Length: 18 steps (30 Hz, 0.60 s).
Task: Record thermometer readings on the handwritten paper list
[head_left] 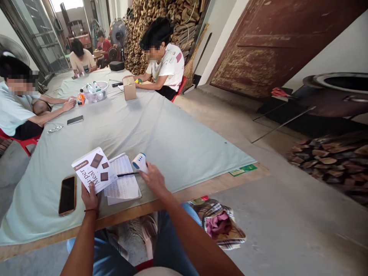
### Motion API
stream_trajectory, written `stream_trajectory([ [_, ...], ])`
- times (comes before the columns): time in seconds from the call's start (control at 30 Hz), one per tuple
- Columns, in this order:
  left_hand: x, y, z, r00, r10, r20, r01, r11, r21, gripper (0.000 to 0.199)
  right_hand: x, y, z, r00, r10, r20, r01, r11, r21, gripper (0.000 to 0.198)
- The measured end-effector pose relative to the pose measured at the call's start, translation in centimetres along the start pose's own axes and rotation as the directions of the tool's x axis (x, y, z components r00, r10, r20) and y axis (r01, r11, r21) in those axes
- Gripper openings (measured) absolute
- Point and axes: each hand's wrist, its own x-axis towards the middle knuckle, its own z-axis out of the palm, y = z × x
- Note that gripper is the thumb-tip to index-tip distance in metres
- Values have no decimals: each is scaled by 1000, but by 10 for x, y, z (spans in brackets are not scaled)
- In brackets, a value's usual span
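Observation:
My left hand (89, 197) grips the lower edge of a white box (91, 168) printed "NutriMotion" with brown chocolate squares, tilted above the table's near edge. My right hand (153, 179) is closed round the handle of a white handheld device with blue trim (140, 162), shaped like a scanner gun; its exact kind I cannot tell. Between the hands lie handwritten sheets of paper (123, 189), partly covered by the box. A dark pen (128, 174) rests across them. Left of my left hand a phone in a brown case (67, 195) lies screen up.
A pale green cloth (184, 142) covers the long table. Farther along are another phone (75, 120), a clear basket with bottles (97, 94) and a cardboard box (129, 89). People sit on both sides and at the far end. A checked bag (230, 243) is on the floor to my right.

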Motion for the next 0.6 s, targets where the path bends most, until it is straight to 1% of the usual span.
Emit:
stream_trajectory([
  [0.03,0,0,0,1000,-3,-3,3,1000,5,56,10,12,-9,1000,-3,-17,0,987,-161,46],
  [0.07,-1,0,0,1000,-11,-9,11,1000,11,57,18,23,-16,1000,-6,-24,-1,959,-283,48],
  [0.1,-2,1,0,1000,-21,-10,21,1000,16,57,23,32,-22,1000,-15,-21,6,929,-370,49],
  [0.13,-2,2,1,999,-30,-13,30,999,19,58,27,39,-26,1000,-22,-16,13,904,-427,50],
  [0.2,-4,4,1,999,-33,-10,33,999,22,58,29,49,-28,1000,-28,-7,21,873,-487,49],
  [0.27,-5,7,0,1000,-27,-13,28,999,33,57,26,53,-24,998,-38,-40,12,857,-515,45],
  [0.33,-7,10,0,1000,-12,-7,13,999,43,55,20,53,-15,990,-97,-102,31,857,-514,42],
  [0.4,-9,12,-1,1000,-8,3,7,999,42,54,14,47,-3,972,-214,-102,141,869,-475,37],
  [0.47,-10,14,-1,1000,-13,7,13,999,43,54,8,38,11,946,-324,0,295,861,-414,28],
  [0.5,-11,15,-1,1000,-18,5,17,999,47,55,6,32,17,935,-351,58,344,852,-395,25],
  [0.53,-11,16,-1,1000,-21,3,21,998,53,56,5,28,22,929,-355,107,367,842,-395,23],
  [0.6,-13,17,-1,1000,-28,1,28,997,65,57,3,21,28,927,-330,179,376,825,-422,20],
])
